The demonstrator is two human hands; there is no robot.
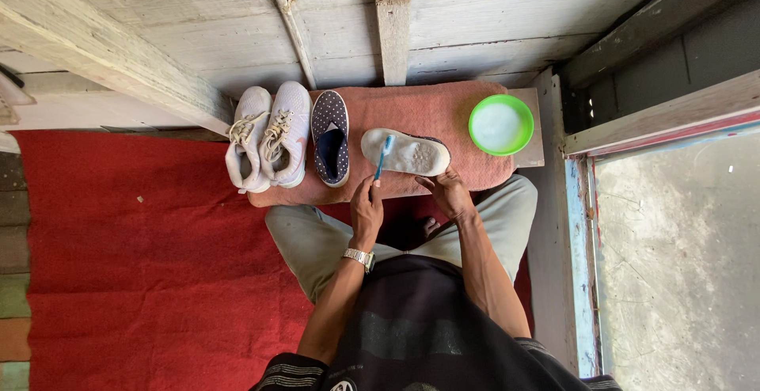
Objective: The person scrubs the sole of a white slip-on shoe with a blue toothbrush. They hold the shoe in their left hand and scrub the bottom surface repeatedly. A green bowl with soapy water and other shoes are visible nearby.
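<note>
Nearest: dark shirt, pale trousers, knees spread on the red carpet (142,241). Metal watch (359,258) on the left wrist.

Just beyond, left hand (366,210) closed around the handle of a blue toothbrush (382,157), bristle end touching the near-left part of an upturned shoe (408,152). Right hand (450,193) curled over that shoe's near-right edge, fingers pressing it down. Shoe lying sole-up, lengthwise left to right, on a pinkish cloth (467,102), about the middle of its near half.

Left of it, 1 dark dotted shoe (330,138), right way up, opening showing, likely the mate. Further left, 1 pair of white sneakers (267,134), laced, side by side, touching each other. Right of the upturned shoe, well apart, a green bowl (473,126) holding whitish liquid, on the cloth's far-right corner.

Farthest: weathered wooden planks (475,19).

Judging by this: scrubbing under way on 1 sole out of 4 shoes, sole pale with grey marks left on it. No hand on the other 3; cannot tell whether already cleaned or not.
</note>
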